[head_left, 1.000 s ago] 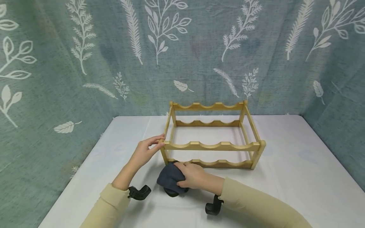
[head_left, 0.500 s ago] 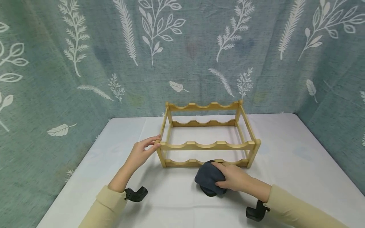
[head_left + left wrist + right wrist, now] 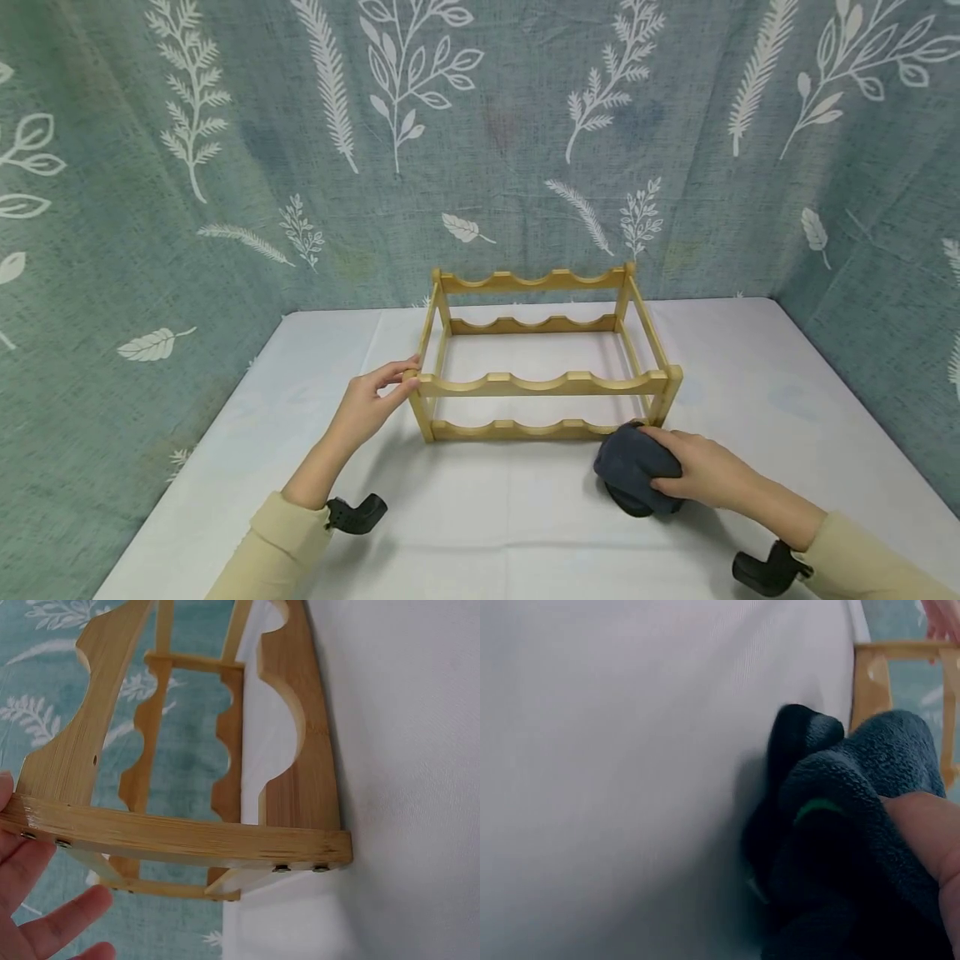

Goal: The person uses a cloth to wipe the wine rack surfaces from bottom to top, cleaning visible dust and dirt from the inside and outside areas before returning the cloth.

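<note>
A light wooden rack with scalloped rails, like a wine rack, stands upright on the white-covered table. My left hand holds its front left upper corner between thumb and fingers; in the left wrist view other fingers of that hand extend away from the wood. At the front right foot of the rack, my right hand grips a bunched dark blue cloth. The cloth lies against the right end of the lower front rail. Close up in the right wrist view, the cloth looks fuzzy, with the thumb pressing on it.
White cloth covers the table. A green-grey curtain with white leaf prints hangs behind it and along both sides. A black wrist camera sits below the left hand, another below the right.
My right hand has slid rightward with the dark blue cloth along the lower front rail, from its left end to its right end. The left hand keeps hold of the rack corner.
</note>
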Tool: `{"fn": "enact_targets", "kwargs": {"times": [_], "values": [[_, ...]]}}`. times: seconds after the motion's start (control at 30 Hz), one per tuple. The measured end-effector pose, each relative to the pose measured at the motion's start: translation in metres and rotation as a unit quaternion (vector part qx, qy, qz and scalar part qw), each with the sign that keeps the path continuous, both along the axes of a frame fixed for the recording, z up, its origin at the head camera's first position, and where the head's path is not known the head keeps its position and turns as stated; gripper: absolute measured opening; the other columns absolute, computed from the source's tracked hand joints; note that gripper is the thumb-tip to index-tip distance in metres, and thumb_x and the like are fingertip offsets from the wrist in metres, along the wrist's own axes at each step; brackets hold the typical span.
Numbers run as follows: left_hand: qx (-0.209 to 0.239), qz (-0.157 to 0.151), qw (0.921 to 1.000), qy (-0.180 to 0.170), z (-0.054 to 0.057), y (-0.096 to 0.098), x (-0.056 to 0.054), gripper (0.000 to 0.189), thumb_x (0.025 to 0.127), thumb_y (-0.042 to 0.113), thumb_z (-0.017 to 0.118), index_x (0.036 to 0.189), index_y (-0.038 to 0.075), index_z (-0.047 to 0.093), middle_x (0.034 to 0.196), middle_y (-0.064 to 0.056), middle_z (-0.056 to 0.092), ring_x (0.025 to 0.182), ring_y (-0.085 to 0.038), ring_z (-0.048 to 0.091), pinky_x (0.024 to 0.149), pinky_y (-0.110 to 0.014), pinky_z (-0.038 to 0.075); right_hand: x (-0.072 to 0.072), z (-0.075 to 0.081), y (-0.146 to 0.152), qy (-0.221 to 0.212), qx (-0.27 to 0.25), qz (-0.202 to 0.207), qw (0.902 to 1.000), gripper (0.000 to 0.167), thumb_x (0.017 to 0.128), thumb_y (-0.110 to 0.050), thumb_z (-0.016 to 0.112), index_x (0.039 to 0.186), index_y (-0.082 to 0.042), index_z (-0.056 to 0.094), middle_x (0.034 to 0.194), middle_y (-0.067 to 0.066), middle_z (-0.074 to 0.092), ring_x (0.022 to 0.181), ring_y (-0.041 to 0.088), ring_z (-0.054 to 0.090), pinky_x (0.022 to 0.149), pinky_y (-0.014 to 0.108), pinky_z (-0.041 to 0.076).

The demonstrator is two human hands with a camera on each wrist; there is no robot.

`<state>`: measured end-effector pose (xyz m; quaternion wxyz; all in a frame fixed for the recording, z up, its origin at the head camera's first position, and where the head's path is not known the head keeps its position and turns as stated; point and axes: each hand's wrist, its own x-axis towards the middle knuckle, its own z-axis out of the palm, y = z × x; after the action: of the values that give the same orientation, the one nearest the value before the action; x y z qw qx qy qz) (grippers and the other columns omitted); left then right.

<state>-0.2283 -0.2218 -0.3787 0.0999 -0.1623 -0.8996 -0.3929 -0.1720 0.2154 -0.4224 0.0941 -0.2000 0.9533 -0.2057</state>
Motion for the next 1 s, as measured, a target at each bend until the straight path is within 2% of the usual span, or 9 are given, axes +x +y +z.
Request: {"fn": "enact_targets", "kwargs": {"times": [0.1,0.2,0.3,0.53,0.67,0.8,1.0], "values": [[-0.008,0.001,0.9999,0.006,0.000,0.001,0.000,0.031,0.091,0.034,0.057,0.113,0.013,0.064,0.129,-0.001,0.055,0.105,-0.027,0.059,0.090,-0.053,0.041,0.001,0.003,0.013,-0.015,0.009,0.001,0.9998,0.072,0.073,-0.031,0.076,0.132,-0.003,0.046,0.119,0.022,0.057,0.103,0.035,0.057,0.076,0.048,0.048],[-0.019,0.001,0.9997,0.013,0.000,0.002,0.001,0.033,0.091,0.033,0.056,0.114,0.011,0.063,0.129,-0.002,0.055,0.114,-0.027,0.055,0.090,-0.055,0.040,0.002,0.010,0.021,-0.005,0.025,0.017,0.9995,0.070,0.072,-0.028,0.077,0.130,-0.003,0.048,0.118,0.021,0.058,0.102,0.035,0.058,0.076,0.047,0.049],[-0.026,0.000,0.9995,0.018,0.000,0.003,0.001,0.034,0.091,0.033,0.056,0.116,0.010,0.062,0.129,-0.003,0.055,0.118,-0.029,0.051,0.088,-0.057,0.040,0.003,0.022,0.026,0.035,0.046,0.031,0.9978,0.066,0.071,-0.025,0.077,0.128,-0.004,0.050,0.114,0.019,0.060,0.097,0.034,0.060,0.072,0.045,0.051],[-0.030,0.005,0.9994,0.017,0.000,0.004,0.001,0.032,0.091,0.033,0.057,0.115,0.012,0.062,0.129,-0.002,0.055,0.103,-0.027,0.060,0.079,-0.056,0.046,0.007,0.067,0.038,0.150,0.042,0.043,0.9869,0.065,0.069,-0.018,0.078,0.127,-0.004,0.050,0.107,0.016,0.061,0.090,0.032,0.062,0.065,0.040,0.051],[-0.032,0.004,0.9994,0.014,0.001,0.003,0.000,0.032,0.091,0.032,0.056,0.115,0.012,0.062,0.129,-0.003,0.055,0.101,-0.027,0.060,0.078,-0.056,0.047,0.008,0.084,0.042,0.196,0.036,0.050,0.9787,0.068,0.068,-0.016,0.079,0.128,-0.006,0.049,0.107,0.016,0.061,0.088,0.031,0.062,0.063,0.038,0.051],[-0.026,0.004,0.9995,0.014,0.002,0.002,0.001,0.029,0.091,0.029,0.057,0.114,0.012,0.062,0.129,-0.003,0.055,0.100,-0.028,0.061,0.078,-0.055,0.047,0.007,0.087,0.042,0.200,0.036,0.053,0.9778,0.068,0.068,-0.017,0.079,0.128,-0.008,0.048,0.108,0.016,0.061,0.089,0.030,0.062,0.063,0.038,0.051],[-0.027,0.000,0.9995,0.014,0.002,0.002,0.001,0.030,0.092,0.029,0.056,0.115,0.011,0.062,0.130,-0.003,0.054,0.099,-0.028,0.061,0.081,-0.056,0.045,0.006,0.065,0.040,0.183,0.042,0.050,0.9810,0.066,0.068,-0.018,0.079,0.126,-0.006,0.051,0.107,0.015,0.062,0.089,0.031,0.063,0.064,0.039,0.051]]}}
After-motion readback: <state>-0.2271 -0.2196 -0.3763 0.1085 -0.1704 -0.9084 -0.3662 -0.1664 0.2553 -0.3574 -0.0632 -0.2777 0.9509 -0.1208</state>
